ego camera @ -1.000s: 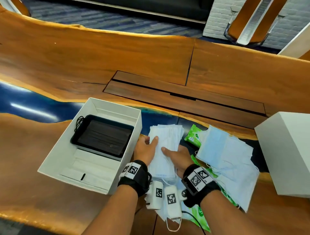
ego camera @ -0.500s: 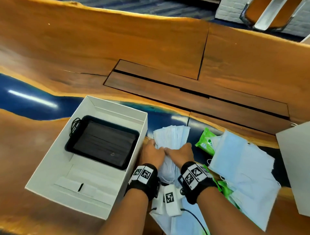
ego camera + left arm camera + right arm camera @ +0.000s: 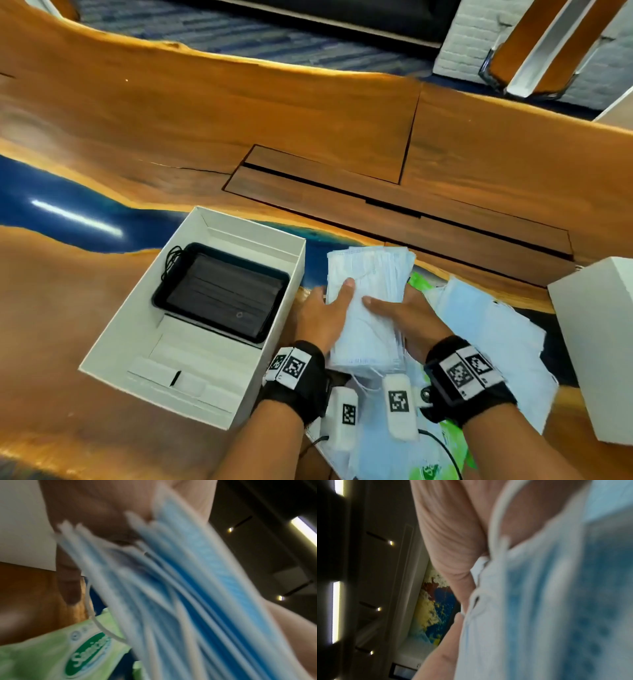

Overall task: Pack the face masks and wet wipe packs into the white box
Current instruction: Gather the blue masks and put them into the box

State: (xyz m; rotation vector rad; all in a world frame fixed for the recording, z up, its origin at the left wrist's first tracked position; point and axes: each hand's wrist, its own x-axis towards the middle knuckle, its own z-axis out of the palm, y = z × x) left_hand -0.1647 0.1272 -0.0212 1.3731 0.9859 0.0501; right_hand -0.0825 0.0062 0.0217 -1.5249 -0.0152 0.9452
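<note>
A stack of light-blue face masks (image 3: pixel 370 294) lies between my two hands just right of the white box (image 3: pixel 113 342). My left hand (image 3: pixel 325 315) grips its left edge with the thumb on top. My right hand (image 3: pixel 407 315) grips the right edge the same way. In the left wrist view the stack of masks (image 3: pixel 180 588) shows edge-on above a green wet wipe pack (image 3: pixel 68 649), with an ear loop hanging. The right wrist view is filled by the masks (image 3: pixel 556 601). More green wet wipe packs (image 3: pixel 419 279) peek out under loose masks (image 3: pixel 486 342).
Inside the white box sits a black tray of black masks (image 3: pixel 222 298) at its far end; the near end holds white card inserts. A white box lid (image 3: pixel 596 342) stands at the right. The wooden table (image 3: pixel 308 130) stretches beyond.
My hands squeezed together over the stack's middle, then moved apart to its two side edges with the thumbs on top. The stack now sits squarer between them.
</note>
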